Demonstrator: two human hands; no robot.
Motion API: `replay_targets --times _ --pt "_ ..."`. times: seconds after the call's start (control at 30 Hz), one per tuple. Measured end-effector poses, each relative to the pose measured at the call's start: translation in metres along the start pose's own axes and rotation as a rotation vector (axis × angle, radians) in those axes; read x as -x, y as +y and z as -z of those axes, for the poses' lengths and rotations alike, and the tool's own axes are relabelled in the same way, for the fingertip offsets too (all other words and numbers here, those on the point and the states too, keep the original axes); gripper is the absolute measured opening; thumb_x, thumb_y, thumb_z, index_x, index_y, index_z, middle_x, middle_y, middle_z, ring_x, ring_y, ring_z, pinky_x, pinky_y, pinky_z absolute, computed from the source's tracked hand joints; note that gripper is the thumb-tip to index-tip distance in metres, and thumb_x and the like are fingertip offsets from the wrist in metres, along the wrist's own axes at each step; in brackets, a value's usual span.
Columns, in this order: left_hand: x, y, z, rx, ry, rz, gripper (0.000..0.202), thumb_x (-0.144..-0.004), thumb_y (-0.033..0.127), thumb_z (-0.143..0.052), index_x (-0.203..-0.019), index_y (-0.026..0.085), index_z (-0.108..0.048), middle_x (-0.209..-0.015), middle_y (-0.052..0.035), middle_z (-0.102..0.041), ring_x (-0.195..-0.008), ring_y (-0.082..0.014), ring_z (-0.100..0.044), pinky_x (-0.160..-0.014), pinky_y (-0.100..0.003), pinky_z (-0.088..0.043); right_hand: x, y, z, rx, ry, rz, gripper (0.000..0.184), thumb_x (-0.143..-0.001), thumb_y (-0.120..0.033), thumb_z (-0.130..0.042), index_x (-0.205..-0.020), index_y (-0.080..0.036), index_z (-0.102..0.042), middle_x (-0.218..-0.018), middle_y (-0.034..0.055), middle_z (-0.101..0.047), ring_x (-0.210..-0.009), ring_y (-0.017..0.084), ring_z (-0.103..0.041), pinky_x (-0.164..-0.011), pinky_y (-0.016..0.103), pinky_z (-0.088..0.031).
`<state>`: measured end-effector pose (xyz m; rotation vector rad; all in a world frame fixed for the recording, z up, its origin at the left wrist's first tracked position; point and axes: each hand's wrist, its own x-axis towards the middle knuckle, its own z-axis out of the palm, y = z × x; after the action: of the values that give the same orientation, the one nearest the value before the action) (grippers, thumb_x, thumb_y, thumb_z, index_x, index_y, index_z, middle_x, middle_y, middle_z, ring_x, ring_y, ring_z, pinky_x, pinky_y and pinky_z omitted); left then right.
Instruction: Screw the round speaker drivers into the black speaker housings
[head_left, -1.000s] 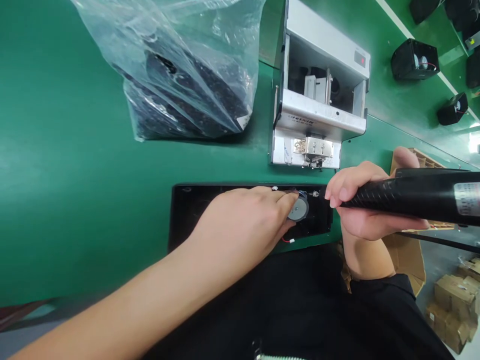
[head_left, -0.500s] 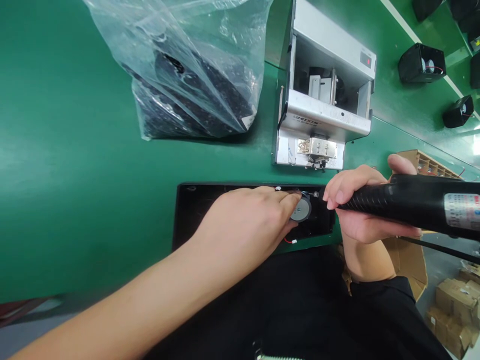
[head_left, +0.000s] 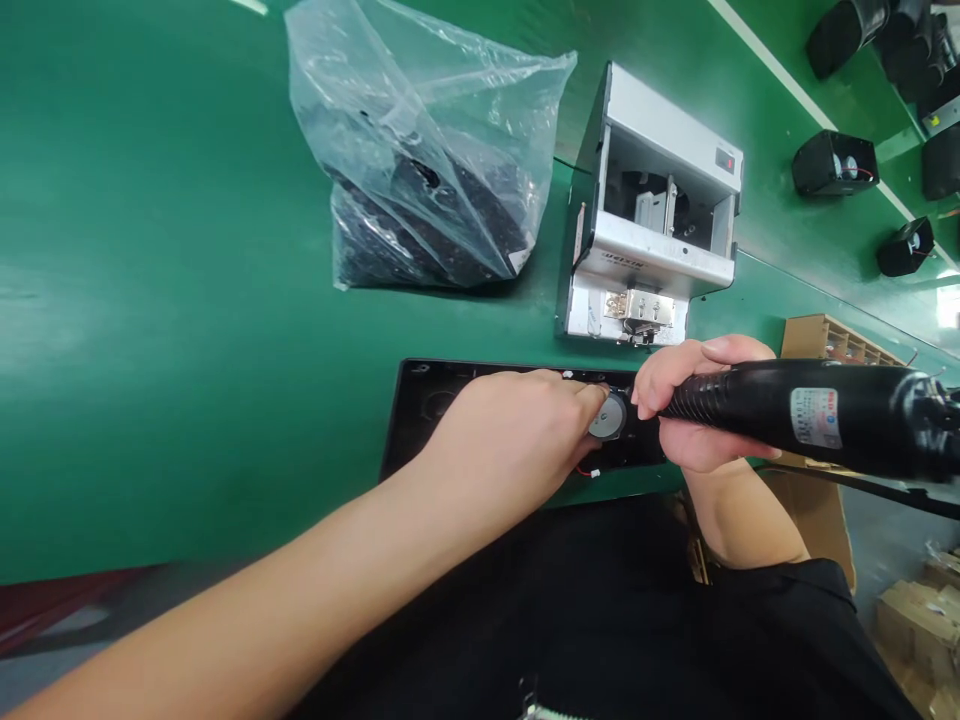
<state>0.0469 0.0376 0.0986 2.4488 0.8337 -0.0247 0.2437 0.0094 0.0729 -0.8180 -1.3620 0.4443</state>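
A long black panel [head_left: 427, 400] lies on the green table [head_left: 165, 320] in front of me. A round grey speaker part [head_left: 609, 418] with a red wire [head_left: 586, 470] sits at its right end. My left hand [head_left: 517, 440] rests on the panel, fingers curled and pressing the round part in place. My right hand [head_left: 694, 415] is wrapped round a black electric screwdriver [head_left: 810, 415], which lies nearly level with its tip down at the panel beside the round part. The tip itself is hidden by my fingers.
A grey metal screw feeder box [head_left: 652, 230] stands just behind the panel. A clear plastic bag [head_left: 427, 170] of dark parts lies to its left. Black speaker units [head_left: 832, 165] sit at the far right. Cardboard boxes [head_left: 832, 340] lie beyond the table's edge.
The view has shifted, so the things sit further right and lower. My right hand has slid the screwdriver a little left, closer to the round part. My left hand keeps its hold.
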Motion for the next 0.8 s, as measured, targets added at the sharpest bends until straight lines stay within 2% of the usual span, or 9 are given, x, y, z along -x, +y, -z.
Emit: replay_targets --times 0.17,0.27,0.4,0.47,0.53,0.6,0.67,0.73,0.8 --pt "0.000 0.003 0.002 0.024 -0.004 -0.002 0.013 -0.108 0.025 -0.075 -0.111 0.025 -0.087 -0.099 -0.0064 -0.091 -0.094 -0.0347 -0.089 -0.073 -0.040 -0.054 0.014 0.002 -0.008 0.053 0.092 -0.037 0.067 -0.105 -0.099 -0.050 -0.139 -0.044 -0.065 -0.067 -0.0112 -0.063 -0.037 0.013 -0.047 -0.039 0.027 -0.048" --pt "-0.001 0.005 0.003 0.034 -0.026 0.008 0.014 -0.106 0.022 -0.079 -0.117 0.024 -0.088 -0.103 -0.0062 -0.092 -0.098 -0.0358 -0.089 -0.074 -0.041 -0.055 0.011 -0.004 -0.006 0.093 0.134 -0.031 0.071 -0.104 -0.100 -0.048 -0.142 -0.043 -0.064 -0.066 -0.0120 -0.063 -0.034 0.013 -0.044 -0.037 0.026 -0.048" --pt "0.001 0.006 0.002 0.042 -0.029 0.022 0.022 -0.099 0.020 -0.088 -0.121 0.022 -0.088 -0.113 -0.0095 -0.094 -0.103 -0.0375 -0.089 -0.075 -0.041 -0.057 -0.027 -0.046 0.002 0.014 0.129 -0.167 0.069 -0.107 -0.095 -0.050 -0.144 -0.040 -0.071 -0.068 -0.0103 -0.067 -0.038 0.014 -0.051 -0.040 0.028 -0.051" --pt "0.002 0.005 0.002 0.043 -0.033 0.018 0.024 -0.097 0.019 -0.089 -0.121 0.022 -0.088 -0.115 -0.0104 -0.094 -0.103 -0.0374 -0.089 -0.075 -0.041 -0.057 -0.053 -0.071 0.001 -0.020 0.133 -0.235 0.055 -0.108 -0.089 -0.060 -0.140 -0.046 -0.075 -0.074 -0.0099 -0.072 -0.045 0.015 -0.061 -0.047 0.030 -0.059" --pt "0.003 0.005 0.001 0.039 -0.045 0.019 0.024 -0.098 0.019 -0.088 -0.122 0.022 -0.088 -0.115 -0.0105 -0.094 -0.104 -0.0369 -0.089 -0.076 -0.041 -0.058 -0.075 -0.081 -0.005 0.028 0.111 -0.248 0.047 -0.106 -0.089 -0.066 -0.130 -0.049 -0.074 -0.075 -0.0105 -0.072 -0.050 0.016 -0.067 -0.053 0.033 -0.064" --pt "0.002 0.006 0.002 0.035 -0.049 0.033 0.025 -0.099 0.019 -0.088 -0.124 0.022 -0.088 -0.116 -0.0109 -0.094 -0.104 -0.0368 -0.089 -0.077 -0.041 -0.059 -0.086 -0.072 -0.015 0.115 0.152 -0.156 0.054 -0.101 -0.096 -0.066 -0.123 -0.047 -0.070 -0.069 -0.0109 -0.065 -0.046 0.016 -0.062 -0.049 0.032 -0.060" --pt "0.001 0.007 0.004 0.031 -0.059 0.039 0.027 -0.100 0.022 -0.089 -0.127 0.021 -0.088 -0.118 -0.0114 -0.094 -0.105 -0.0373 -0.089 -0.077 -0.041 -0.059 -0.087 -0.048 -0.026 0.176 0.210 -0.030 0.057 -0.101 -0.098 -0.061 -0.124 -0.046 -0.067 -0.064 -0.0110 -0.057 -0.040 0.015 -0.051 -0.042 0.029 -0.051" --pt "0.000 0.008 0.005 0.023 -0.085 0.033 0.028 -0.103 0.024 -0.089 -0.131 0.021 -0.088 -0.120 -0.0113 -0.094 -0.107 -0.0373 -0.089 -0.077 -0.042 -0.059 -0.085 -0.024 -0.033 0.149 0.192 0.076 0.059 -0.106 -0.096 -0.053 -0.129 -0.045 -0.071 -0.062 -0.0106 -0.053 -0.037 0.012 -0.042 -0.037 0.026 -0.044" --pt "-0.001 0.008 0.007 0.018 -0.112 0.028 0.026 -0.107 0.025 -0.086 -0.133 0.021 -0.087 -0.122 -0.0105 -0.094 -0.108 -0.0362 -0.089 -0.078 -0.042 -0.059 -0.084 -0.008 -0.035 0.068 0.149 0.160 0.076 -0.108 -0.100 -0.037 -0.137 -0.042 -0.077 -0.062 -0.0091 -0.052 -0.035 0.011 -0.038 -0.034 0.025 -0.039"
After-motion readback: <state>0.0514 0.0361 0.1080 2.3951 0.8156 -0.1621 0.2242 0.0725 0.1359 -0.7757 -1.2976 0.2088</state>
